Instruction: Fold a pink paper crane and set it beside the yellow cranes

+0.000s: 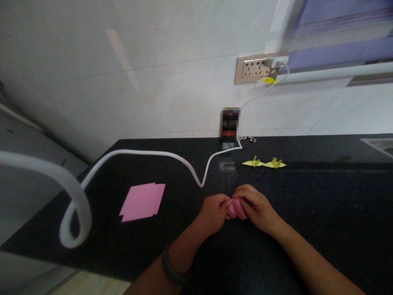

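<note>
A small piece of folded pink paper (237, 208) is held between both hands, low over the dark countertop. My left hand (215, 212) pinches its left side, thumb and fingers closed. On the other side, my right hand (256, 207) grips the paper's right and upper part, with the fingers curled over it. The fingers cover part of the folds, so the exact shape is hard to make out. Two yellow folded paper cranes (254, 162) stand side by side beyond my right hand. Flat pink paper sheets (143, 201) lie overlapping to the left.
A white cable (166, 154) loops across the left of the black countertop (104, 229). It runs to a phone-like device (230, 125), blurred on its face, leaning on the tiled wall. Above is a wall socket (254, 69) with a plugged-in charger (278, 61). A sink edge (377, 143) shows at right.
</note>
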`<state>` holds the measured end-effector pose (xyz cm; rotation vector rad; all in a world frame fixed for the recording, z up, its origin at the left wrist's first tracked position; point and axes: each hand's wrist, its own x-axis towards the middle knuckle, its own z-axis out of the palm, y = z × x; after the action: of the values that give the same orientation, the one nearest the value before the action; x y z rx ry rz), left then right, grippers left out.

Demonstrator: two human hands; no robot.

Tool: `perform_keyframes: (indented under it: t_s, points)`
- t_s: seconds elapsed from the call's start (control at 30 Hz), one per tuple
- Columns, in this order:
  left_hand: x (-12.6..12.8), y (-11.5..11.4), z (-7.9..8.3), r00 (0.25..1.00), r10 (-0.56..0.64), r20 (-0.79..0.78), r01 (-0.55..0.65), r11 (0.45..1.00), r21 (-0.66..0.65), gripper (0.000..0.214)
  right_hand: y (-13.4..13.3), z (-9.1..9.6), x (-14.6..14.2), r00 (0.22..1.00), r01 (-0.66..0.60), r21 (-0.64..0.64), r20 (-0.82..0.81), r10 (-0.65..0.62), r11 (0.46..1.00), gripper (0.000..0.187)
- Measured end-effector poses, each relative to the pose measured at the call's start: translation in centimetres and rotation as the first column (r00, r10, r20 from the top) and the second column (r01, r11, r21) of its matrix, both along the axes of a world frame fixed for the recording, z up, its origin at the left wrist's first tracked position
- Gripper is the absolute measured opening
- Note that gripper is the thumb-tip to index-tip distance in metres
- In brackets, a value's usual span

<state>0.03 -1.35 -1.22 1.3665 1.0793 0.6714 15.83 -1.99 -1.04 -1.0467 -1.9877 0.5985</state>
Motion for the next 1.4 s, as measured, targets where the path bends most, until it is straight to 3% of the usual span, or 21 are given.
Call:
perform_keyframes:
  t_s: [0.3,0.6,0.87,1.4]
  points:
    - [-0.2,-0.1,0.1,0.998,0.006,0.058,-0.008,0.999,0.031,0.023,0.0,0.2,0.1,0.986,0.037,0.129,0.158,-0.058,0.991,0.017]
    - [0.1,-0.2,0.8,0.98,0.092,0.176,-0.087,0.996,-0.035,0.019,0.1,-0.3,0.2,0.977,0.083,0.283,0.168,-0.135,0.956,0.022]
    - [0.3,-0.2,0.5,0.953,0.117,0.278,-0.094,0.991,-0.096,0.015,-0.2,0.2,0.0,0.968,0.09,0.289,0.199,-0.151,0.953,0.021]
    - [0.4,-0.3,0.7,0.937,0.175,0.303,-0.104,0.966,-0.237,0.021,-0.1,0.0,-0.1,0.992,0.066,0.218,0.094,-0.088,0.974,0.024]
